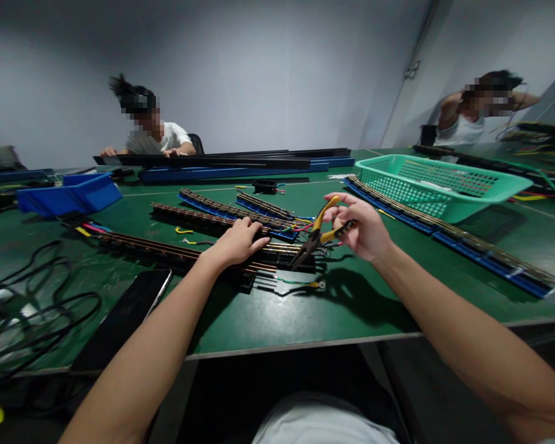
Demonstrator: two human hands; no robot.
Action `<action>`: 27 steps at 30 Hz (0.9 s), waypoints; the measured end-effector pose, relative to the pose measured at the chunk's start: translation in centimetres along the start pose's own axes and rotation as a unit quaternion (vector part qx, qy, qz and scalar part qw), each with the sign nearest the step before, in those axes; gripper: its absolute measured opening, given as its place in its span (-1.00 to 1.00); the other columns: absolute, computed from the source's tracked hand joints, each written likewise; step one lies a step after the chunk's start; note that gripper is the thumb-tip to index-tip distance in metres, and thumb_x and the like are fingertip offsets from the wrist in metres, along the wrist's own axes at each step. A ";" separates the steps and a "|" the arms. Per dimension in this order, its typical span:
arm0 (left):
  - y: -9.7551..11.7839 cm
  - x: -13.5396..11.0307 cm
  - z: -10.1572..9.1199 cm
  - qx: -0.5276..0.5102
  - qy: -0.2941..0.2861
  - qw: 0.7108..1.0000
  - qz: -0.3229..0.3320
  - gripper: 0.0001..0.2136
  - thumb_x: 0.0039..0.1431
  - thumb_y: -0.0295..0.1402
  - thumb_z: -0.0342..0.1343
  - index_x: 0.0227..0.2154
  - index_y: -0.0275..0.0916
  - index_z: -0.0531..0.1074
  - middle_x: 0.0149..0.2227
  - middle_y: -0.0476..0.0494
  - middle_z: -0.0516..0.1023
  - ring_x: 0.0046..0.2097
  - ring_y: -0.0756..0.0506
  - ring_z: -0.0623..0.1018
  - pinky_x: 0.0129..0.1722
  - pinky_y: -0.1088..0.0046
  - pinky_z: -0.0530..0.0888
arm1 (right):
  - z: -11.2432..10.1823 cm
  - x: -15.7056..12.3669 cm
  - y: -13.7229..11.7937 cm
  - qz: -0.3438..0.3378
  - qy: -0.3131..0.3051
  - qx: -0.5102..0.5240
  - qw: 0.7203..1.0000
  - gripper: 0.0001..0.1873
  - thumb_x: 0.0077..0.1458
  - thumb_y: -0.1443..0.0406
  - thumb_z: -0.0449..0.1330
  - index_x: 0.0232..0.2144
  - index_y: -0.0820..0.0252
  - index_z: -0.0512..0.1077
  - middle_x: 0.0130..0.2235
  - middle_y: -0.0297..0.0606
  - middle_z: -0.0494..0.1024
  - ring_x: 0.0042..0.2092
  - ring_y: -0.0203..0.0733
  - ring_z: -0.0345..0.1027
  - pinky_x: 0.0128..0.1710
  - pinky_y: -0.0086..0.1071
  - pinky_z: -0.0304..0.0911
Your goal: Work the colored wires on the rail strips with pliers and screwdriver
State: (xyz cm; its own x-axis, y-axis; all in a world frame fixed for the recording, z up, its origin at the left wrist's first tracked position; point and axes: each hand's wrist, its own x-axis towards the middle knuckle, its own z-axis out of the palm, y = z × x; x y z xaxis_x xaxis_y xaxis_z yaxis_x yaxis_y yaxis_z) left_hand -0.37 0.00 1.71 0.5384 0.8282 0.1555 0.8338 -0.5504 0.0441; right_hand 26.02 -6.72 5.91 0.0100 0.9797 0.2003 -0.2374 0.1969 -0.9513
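Observation:
My right hand (361,227) grips yellow-handled pliers (321,233), whose dark jaws point down-left at the end of a long black strip with copper rails (176,250) on the green table (351,302). My left hand (238,240) rests palm down on that strip, fingers pressed against it. Coloured wires (300,285) stick out near the strip's end, just under the pliers' tip.
More blue-and-copper strips (222,208) lie behind my hands, and one long strip (448,231) runs to the right. A green basket (439,179) stands at right, a blue bin (69,194) at left. Black cables (32,314) and a dark phone (124,314) lie near left. Two people sit across the tables.

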 end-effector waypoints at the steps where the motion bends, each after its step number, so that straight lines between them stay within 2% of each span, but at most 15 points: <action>1: 0.0 0.0 0.0 -0.002 0.001 1.000 0.001 -0.54 0.36 -0.08 -0.06 0.12 -0.30 0.38 -0.03 -0.32 0.39 0.02 -0.27 0.43 0.05 0.21 0.40 | -0.2 0.0 -0.3 -0.025 0.025 0.004 0.999 -0.55 -0.31 0.29 0.16 -0.23 0.16 0.35 -0.48 -0.38 0.50 -0.66 -0.43 0.07 -0.75 -0.52 0.01; 3: 0.0 0.0 0.0 -0.007 0.004 1.000 0.004 -0.55 0.36 -0.08 -0.05 0.12 -0.31 0.38 -0.03 -0.33 0.40 0.02 -0.27 0.43 0.06 0.20 0.39 | -0.2 0.0 -0.5 -0.081 0.074 -0.014 0.994 -0.55 -0.28 0.27 0.16 -0.21 0.10 0.32 -0.44 -0.37 0.49 -0.63 -0.41 0.09 -0.72 -0.50 0.04; 5: 0.0 0.0 0.0 -0.014 0.007 1.000 0.006 -0.56 0.35 -0.09 -0.04 0.10 -0.30 0.39 -0.03 -0.33 0.40 0.01 -0.28 0.43 0.06 0.18 0.39 | 0.0 -0.2 -0.2 -0.120 0.096 -0.049 0.987 -0.53 -0.23 0.24 0.17 -0.16 0.05 0.27 -0.38 -0.36 0.50 -0.59 -0.37 0.15 -0.68 -0.48 0.11; 11: 0.0 0.0 -0.1 -0.022 0.003 1.000 0.001 -0.57 0.35 -0.09 -0.03 0.10 -0.28 0.40 -0.04 -0.31 0.40 0.01 -0.28 0.43 0.04 0.17 0.40 | 0.8 -0.6 2.0 -0.134 0.025 -0.090 0.986 -0.44 -0.06 0.15 0.29 -0.03 0.02 0.17 -0.23 -0.32 0.55 -0.42 -0.29 0.39 -0.57 -0.47 0.32; 19: 0.0 0.0 0.0 -0.011 0.008 1.000 0.002 -0.57 0.35 -0.08 -0.04 0.10 -0.27 0.39 -0.04 -0.31 0.40 0.02 -0.28 0.42 0.05 0.17 0.40 | 1.1 -0.9 4.1 -0.157 -0.027 -0.163 0.974 -0.43 0.08 0.11 0.29 0.05 -0.02 0.13 -0.08 -0.24 0.53 -0.36 -0.29 0.42 -0.42 -0.43 0.39; 22: 0.0 0.0 0.0 -0.008 0.006 1.000 0.002 -0.57 0.35 -0.08 -0.04 0.10 -0.27 0.39 -0.04 -0.30 0.40 0.02 -0.27 0.43 0.04 0.19 0.40 | 1.5 -1.2 4.9 -0.193 -0.049 -0.201 0.959 -0.44 0.12 0.16 0.26 0.09 0.00 0.13 -0.06 -0.22 0.53 -0.29 -0.25 0.46 -0.31 -0.39 0.39; 24: 0.0 0.0 0.1 -0.006 0.005 1.000 0.002 -0.56 0.36 -0.08 -0.05 0.11 -0.29 0.39 -0.03 -0.32 0.40 0.02 -0.28 0.43 0.04 0.17 0.40 | 1.7 -1.4 5.2 -0.219 -0.071 -0.240 0.943 -0.46 0.13 0.22 0.24 0.10 0.01 0.13 -0.08 -0.22 0.54 -0.33 -0.28 0.45 -0.31 -0.38 0.38; 27: 0.0 0.0 0.1 -0.004 0.005 1.000 0.002 -0.55 0.36 -0.07 -0.06 0.12 -0.29 0.38 -0.03 -0.33 0.40 0.03 -0.30 0.42 0.04 0.16 0.41 | 1.5 -1.5 5.5 -0.270 -0.117 -0.326 0.899 -0.52 0.12 0.32 0.18 0.08 0.03 0.19 -0.10 -0.23 0.58 -0.42 -0.32 0.39 -0.35 -0.39 0.35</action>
State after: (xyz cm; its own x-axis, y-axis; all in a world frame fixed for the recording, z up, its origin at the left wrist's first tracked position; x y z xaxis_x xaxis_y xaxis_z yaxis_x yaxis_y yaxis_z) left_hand -0.34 0.01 1.65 0.5410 0.8246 0.1652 0.8302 -0.5550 0.0516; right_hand 23.20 -7.11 0.71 -0.2698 0.7145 0.6455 0.3600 0.6966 -0.6206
